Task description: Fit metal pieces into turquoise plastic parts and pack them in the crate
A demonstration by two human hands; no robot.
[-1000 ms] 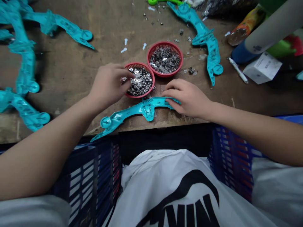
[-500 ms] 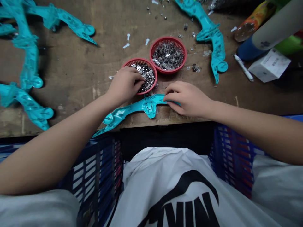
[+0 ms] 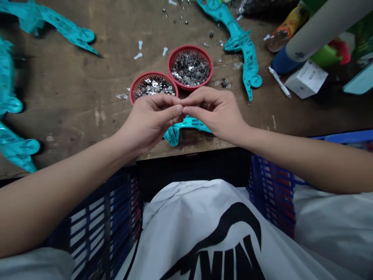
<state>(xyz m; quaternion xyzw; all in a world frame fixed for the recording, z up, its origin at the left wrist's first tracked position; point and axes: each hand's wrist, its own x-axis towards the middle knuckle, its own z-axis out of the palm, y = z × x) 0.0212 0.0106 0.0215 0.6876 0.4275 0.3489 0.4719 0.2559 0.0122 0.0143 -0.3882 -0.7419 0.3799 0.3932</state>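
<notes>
My left hand (image 3: 148, 122) and my right hand (image 3: 217, 112) meet fingertip to fingertip just above the near edge of the wooden table (image 3: 87, 101). Both pinch at the same spot; the small metal piece between them is mostly hidden. Under the hands lies a teal plastic bow-shaped part (image 3: 175, 134), largely covered by them. Right behind the left hand stands a red basket (image 3: 151, 74) of shiny flat metal pieces. A second red basket (image 3: 190, 47) of darker metal bits stands beyond it.
More teal parts lie at the far left (image 3: 62, 29), the near left (image 3: 17, 147) and behind the baskets (image 3: 241, 46). A pen (image 3: 279, 82), a white box (image 3: 305, 79) and a cardboard tube (image 3: 320, 27) are at the right. Blue crates (image 3: 96, 225) flank my lap.
My left hand left the near basket and came back toward me. My right hand lifted off the teal part, and the two now meet at the fingertips.
</notes>
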